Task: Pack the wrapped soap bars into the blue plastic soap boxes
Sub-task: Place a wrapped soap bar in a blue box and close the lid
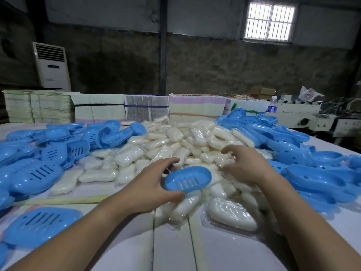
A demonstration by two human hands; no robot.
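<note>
My left hand [150, 184] holds an open blue soap box half [188, 179] by its near rim and far edge, its slotted inside facing up and nothing in it. To its right, my right hand [244, 165] reaches into the heap of wrapped white soap bars [175, 147], with its fingers curled around a wrapped soap bar [226, 159]. A single larger wrapped bar [232, 214] lies close to me, below my right forearm.
Piles of blue soap box halves cover the table's left side [39, 157] and right side [304, 153]. One blue box [39, 223] lies near my left elbow. Stacks of flat cartons [148, 108] line the far edge. A water bottle [272, 106] stands far right.
</note>
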